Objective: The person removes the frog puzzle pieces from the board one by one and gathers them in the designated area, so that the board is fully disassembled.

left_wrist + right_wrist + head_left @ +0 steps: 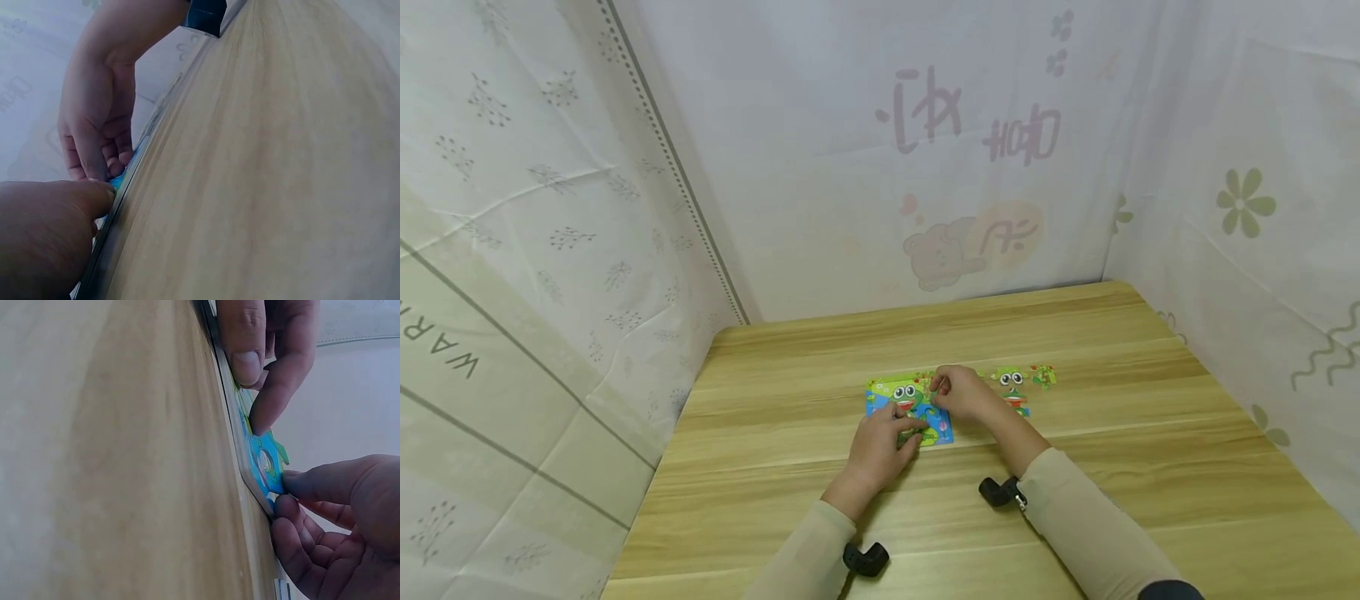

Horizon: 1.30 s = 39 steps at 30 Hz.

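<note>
A frog-picture puzzle board (946,435) lies on the wooden table, blue and green with a frog's face. Relaxed fingers of my left hand (880,442) rest on its lower middle; in the right wrist view the left hand (265,350) touches the picture from above. At the board's right edge my right hand (958,392) has thumb and index finger together. The right wrist view shows this right hand (344,525) pinching a blue and green puzzle piece (272,478), tilted up a little from the board. Fingers cover part of the picture.
Right of the right hand lie loose puzzle pieces: one with frog eyes (1011,379), one with a red mouth (1015,402) and a green-and-red one (1045,377). Printed cloth (820,167) hangs behind and beside the wooden table (775,483).
</note>
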Each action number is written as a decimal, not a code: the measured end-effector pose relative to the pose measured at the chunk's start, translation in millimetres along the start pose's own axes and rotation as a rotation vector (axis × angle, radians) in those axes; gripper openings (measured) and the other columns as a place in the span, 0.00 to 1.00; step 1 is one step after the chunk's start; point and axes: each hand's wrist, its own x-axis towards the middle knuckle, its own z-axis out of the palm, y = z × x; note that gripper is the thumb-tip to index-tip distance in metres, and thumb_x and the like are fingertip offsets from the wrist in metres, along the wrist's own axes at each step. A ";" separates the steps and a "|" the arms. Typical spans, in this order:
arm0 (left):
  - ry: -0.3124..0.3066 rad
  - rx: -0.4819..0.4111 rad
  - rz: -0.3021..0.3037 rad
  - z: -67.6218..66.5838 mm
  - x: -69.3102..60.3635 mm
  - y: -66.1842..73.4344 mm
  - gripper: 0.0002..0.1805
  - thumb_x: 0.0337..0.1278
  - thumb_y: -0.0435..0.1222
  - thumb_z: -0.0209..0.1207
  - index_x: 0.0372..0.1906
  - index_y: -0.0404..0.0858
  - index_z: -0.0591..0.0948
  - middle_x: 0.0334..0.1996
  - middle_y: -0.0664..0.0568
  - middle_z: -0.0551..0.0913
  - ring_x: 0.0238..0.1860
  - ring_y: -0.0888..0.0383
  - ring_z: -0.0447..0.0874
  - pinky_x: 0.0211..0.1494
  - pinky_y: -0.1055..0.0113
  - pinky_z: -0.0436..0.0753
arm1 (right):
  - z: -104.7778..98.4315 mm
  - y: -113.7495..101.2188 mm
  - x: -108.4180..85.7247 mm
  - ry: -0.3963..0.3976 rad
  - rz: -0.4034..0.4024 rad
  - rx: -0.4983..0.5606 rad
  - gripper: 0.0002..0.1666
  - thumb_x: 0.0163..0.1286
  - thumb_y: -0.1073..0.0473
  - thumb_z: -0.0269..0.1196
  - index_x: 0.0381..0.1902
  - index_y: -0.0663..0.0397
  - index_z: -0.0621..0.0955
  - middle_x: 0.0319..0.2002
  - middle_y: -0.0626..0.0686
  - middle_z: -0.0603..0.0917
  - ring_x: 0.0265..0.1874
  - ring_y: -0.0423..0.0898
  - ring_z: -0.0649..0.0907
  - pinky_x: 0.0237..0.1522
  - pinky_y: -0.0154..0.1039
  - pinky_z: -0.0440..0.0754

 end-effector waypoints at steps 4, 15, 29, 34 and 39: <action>-0.016 0.023 0.011 -0.8 0.4 0.9 0.12 0.70 0.46 0.67 0.54 0.59 0.90 0.43 0.58 0.77 0.43 0.59 0.77 0.44 0.61 0.77 | -0.6 0.0 2.3 0.006 0.006 0.019 0.04 0.72 0.62 0.69 0.37 0.50 0.83 0.31 0.50 0.80 0.30 0.46 0.78 0.32 0.40 0.77; -0.016 0.069 0.040 -2.0 -0.3 4.0 0.12 0.71 0.45 0.66 0.55 0.59 0.90 0.44 0.57 0.77 0.38 0.60 0.73 0.40 0.64 0.73 | -1.3 2.5 9.4 -0.021 0.049 0.074 0.04 0.73 0.61 0.69 0.35 0.53 0.85 0.27 0.51 0.84 0.25 0.46 0.83 0.26 0.38 0.81; 0.005 0.057 0.040 -0.2 -1.5 3.5 0.12 0.71 0.44 0.66 0.55 0.60 0.90 0.43 0.57 0.77 0.34 0.60 0.71 0.39 0.64 0.71 | -1.0 2.5 6.4 -0.037 0.074 0.132 0.03 0.75 0.63 0.67 0.38 0.56 0.85 0.28 0.52 0.85 0.27 0.47 0.84 0.28 0.38 0.83; 0.014 0.049 0.042 -0.3 -2.3 3.6 0.12 0.71 0.44 0.66 0.54 0.60 0.90 0.42 0.57 0.77 0.35 0.60 0.71 0.39 0.64 0.72 | -0.9 4.7 6.8 -0.039 0.077 0.148 0.04 0.75 0.64 0.67 0.37 0.55 0.85 0.27 0.52 0.85 0.27 0.47 0.84 0.29 0.38 0.84; 0.003 0.057 0.028 -0.4 -2.3 4.1 0.12 0.72 0.45 0.65 0.55 0.61 0.90 0.44 0.58 0.77 0.36 0.60 0.73 0.40 0.64 0.73 | -0.4 7.0 7.7 -0.039 0.073 0.148 0.03 0.75 0.63 0.67 0.37 0.55 0.84 0.27 0.52 0.85 0.27 0.47 0.84 0.29 0.38 0.84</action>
